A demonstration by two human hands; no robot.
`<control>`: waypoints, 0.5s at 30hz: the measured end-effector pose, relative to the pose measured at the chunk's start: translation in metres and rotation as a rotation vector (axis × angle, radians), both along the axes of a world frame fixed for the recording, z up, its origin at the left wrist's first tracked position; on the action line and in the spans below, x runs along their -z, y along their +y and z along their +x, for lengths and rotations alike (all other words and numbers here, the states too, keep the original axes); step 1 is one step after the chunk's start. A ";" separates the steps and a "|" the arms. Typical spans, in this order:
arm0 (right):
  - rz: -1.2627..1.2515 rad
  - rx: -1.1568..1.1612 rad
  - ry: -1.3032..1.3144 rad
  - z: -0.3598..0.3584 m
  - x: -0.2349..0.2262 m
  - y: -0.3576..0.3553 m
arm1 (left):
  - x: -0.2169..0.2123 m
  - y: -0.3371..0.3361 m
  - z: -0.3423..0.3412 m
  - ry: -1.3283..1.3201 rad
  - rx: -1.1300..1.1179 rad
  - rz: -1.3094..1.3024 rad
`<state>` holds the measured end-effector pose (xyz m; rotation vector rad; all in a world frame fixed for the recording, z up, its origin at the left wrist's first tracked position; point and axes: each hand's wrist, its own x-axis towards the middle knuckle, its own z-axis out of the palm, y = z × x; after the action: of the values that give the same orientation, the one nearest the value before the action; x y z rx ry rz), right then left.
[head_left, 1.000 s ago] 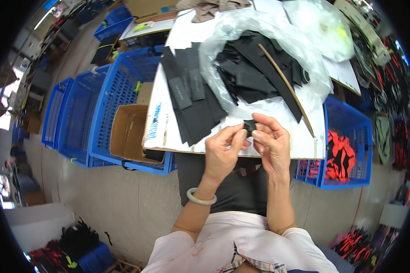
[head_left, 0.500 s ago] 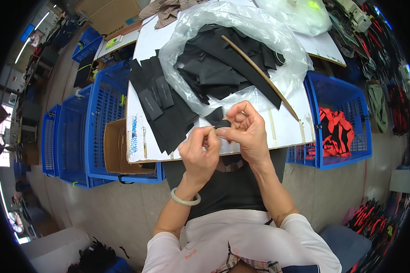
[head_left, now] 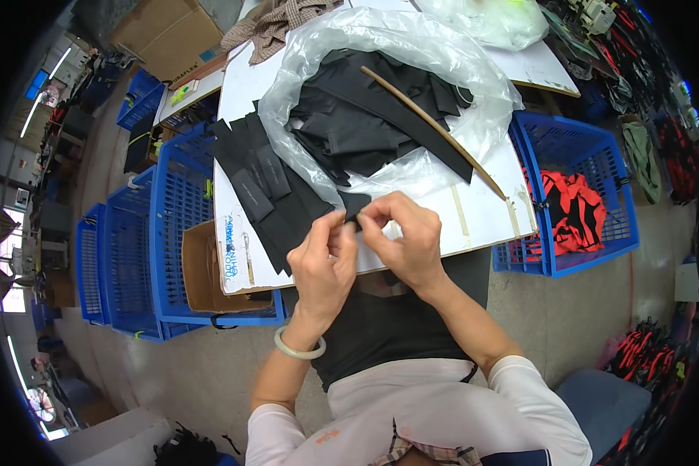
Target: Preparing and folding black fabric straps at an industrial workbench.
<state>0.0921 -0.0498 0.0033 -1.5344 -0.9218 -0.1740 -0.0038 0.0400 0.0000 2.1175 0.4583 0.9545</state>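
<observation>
My left hand (head_left: 322,260) and my right hand (head_left: 404,237) meet above the table's front edge. Both are closed, fingertips pinching the near edge of a small black fabric piece (head_left: 354,203). The exact grip is partly hidden by my fingers. Just left of it, black fabric strips (head_left: 268,225) lie fanned in a stack, with dark printed labels (head_left: 252,193) on top. Beyond my hands, a clear plastic bag (head_left: 287,93) lies opened around a heap of black fabric pieces (head_left: 357,116). A thin wooden stick (head_left: 427,109) rests slantwise across that heap.
The white table (head_left: 485,210) ends just before my body. Blue crates (head_left: 159,241) stand at its left, with a cardboard box (head_left: 198,268) in one. Another blue crate (head_left: 555,264) at the right holds red-and-black fabric (head_left: 571,213). Checked cloth (head_left: 268,27) lies at the back.
My hands have shifted slightly left and my right fingers have curled in more. The black piece, curled up between my fingers before, now lies flatter beyond them. The whole view has turned a little.
</observation>
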 end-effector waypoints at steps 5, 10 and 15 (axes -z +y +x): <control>0.041 -0.221 0.170 -0.007 -0.007 -0.009 | -0.008 -0.001 -0.003 0.062 0.084 -0.380; 0.001 0.010 0.249 0.006 -0.006 -0.016 | -0.008 -0.003 0.000 -0.330 0.198 -0.922; 0.104 -0.065 0.434 0.004 0.003 -0.020 | -0.010 -0.013 -0.003 -0.316 0.236 -0.991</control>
<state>0.0964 -0.0693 0.0000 -1.3707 -0.6053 0.1525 -0.0071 0.0274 0.0104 1.0763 0.3895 0.6878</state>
